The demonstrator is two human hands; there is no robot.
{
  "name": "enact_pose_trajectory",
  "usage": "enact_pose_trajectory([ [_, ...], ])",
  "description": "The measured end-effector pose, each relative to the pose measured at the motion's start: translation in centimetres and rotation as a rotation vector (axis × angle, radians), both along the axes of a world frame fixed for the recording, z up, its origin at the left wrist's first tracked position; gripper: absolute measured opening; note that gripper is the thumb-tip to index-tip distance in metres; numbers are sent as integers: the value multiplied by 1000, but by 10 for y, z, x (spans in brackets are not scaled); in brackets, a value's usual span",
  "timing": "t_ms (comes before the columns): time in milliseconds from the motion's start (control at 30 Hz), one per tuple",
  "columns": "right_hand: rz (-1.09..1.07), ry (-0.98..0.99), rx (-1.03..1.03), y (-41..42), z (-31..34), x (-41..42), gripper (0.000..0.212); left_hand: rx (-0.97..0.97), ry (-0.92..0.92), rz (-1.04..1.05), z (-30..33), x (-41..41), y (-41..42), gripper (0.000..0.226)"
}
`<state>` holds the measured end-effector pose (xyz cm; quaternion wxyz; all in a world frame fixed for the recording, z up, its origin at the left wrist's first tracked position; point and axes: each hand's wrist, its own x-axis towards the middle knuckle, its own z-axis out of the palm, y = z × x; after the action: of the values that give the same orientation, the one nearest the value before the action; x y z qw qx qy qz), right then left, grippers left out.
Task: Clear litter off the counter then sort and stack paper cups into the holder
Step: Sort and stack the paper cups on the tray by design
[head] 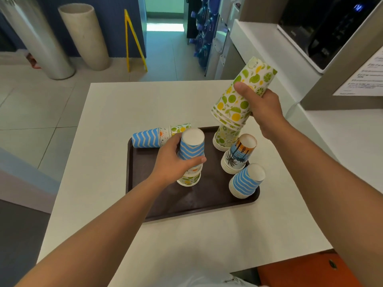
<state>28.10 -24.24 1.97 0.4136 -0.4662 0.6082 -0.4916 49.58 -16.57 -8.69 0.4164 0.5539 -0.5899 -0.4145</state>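
A dark brown tray (186, 206) lies on the white counter (116, 112). My left hand (172, 162) grips a mixed upside-down stack topped by a blue zigzag cup (191, 150). My right hand (263, 108) holds a tilted stack of lime-and-lemon cups (242, 94) in the air, just above another lime-print stack (224, 137) standing on the tray. A palm-tree print stack (238, 154) and a blue wave stack (246, 181) stand upside down on the tray's right side. A mixed stack (153, 136) lies on its side at the tray's far left edge.
A black appliance (325, 27) sits on a shelf at the upper right, with a printed sheet (364, 77) below it. On the floor beyond the counter stand a yellow folding sign (133, 42) and two tall cylinders (83, 34). An orange surface (306, 270) shows at bottom right.
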Motion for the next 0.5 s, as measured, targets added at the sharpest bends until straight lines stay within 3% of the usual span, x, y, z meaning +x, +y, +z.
enact_pose_trajectory([
  [233,-167,141,-30,-25,-14,-21,79,18,-19,-24,-4,0,-1,72],
  [500,-131,221,36,-47,-44,-21,61,20,-10,-22,-4,-4,-5,72],
])
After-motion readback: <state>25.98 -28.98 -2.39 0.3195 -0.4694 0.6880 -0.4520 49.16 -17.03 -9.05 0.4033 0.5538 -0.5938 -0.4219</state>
